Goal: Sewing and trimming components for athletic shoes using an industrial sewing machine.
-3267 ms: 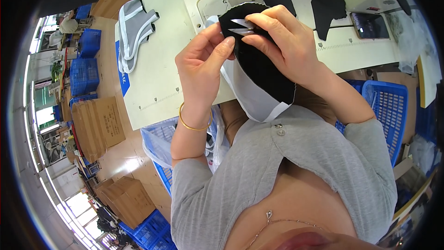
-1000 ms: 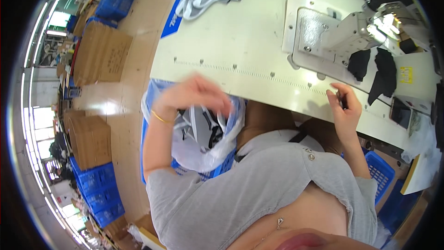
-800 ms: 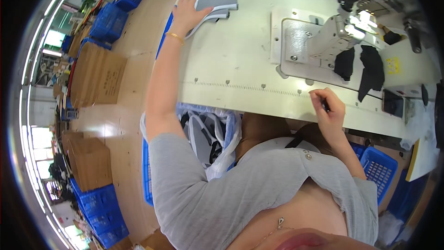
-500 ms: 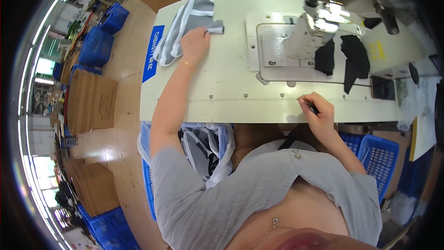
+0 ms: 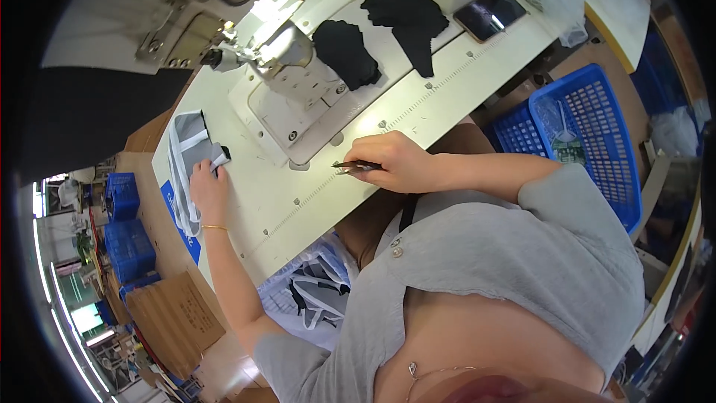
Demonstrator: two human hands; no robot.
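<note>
Grey fabric pieces [image 5: 193,152] lie on the left end of the table [image 5: 250,205], under your left hand [image 5: 209,192]; whether its fingers pinch, I cannot tell. Your right hand [image 5: 395,164] grips dark snips [image 5: 359,167]; best keep their tips off the fabric.

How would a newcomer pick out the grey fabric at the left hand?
Find the pale table, then the sewing machine on it. Go left from the machine to the table's left end, where the left hand touches the grey fabric. Its white bands set it apart from the plain black pieces right of the machine.
</note>
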